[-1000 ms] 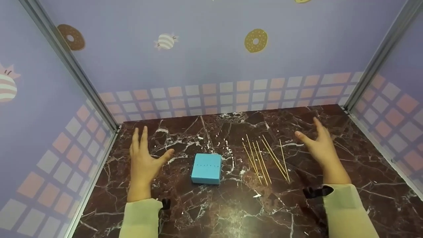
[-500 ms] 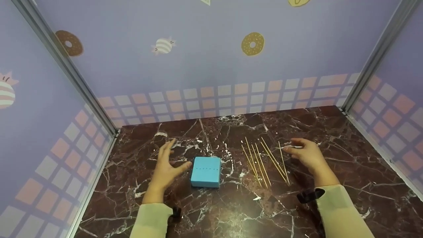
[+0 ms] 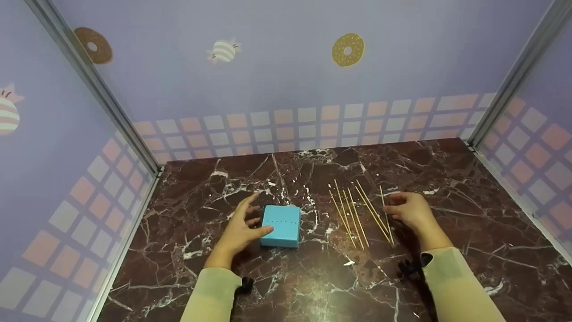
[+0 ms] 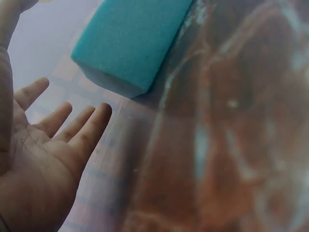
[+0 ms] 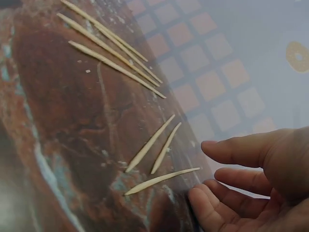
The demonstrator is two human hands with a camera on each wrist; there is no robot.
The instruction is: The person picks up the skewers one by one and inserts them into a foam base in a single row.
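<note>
A light blue foam-like block (image 3: 280, 228) with a row of small dark holes across its top lies on the dark marbled table. Beside its left edge is my left hand (image 3: 241, 230), fingers spread and the thumb at the block's near-left side. In the left wrist view a gap shows between the fingers and the block (image 4: 130, 43). Several thin wooden skewers (image 3: 353, 219) lie to the right of the block. My right hand (image 3: 413, 212) is at the rightmost skewer (image 5: 161, 180), thumb and forefinger apart around its far end, gripping nothing.
Purple printed panels (image 3: 286, 80) enclose the table (image 3: 313, 277) at the back and both sides. Small white scraps (image 3: 349, 263) are scattered over the marbled surface. Some skewers lean against or cross one another.
My left hand has moved right, up to the block. My right hand has come left and its fingers have drawn closer together at the rightmost skewer. Block and skewers stay put.
</note>
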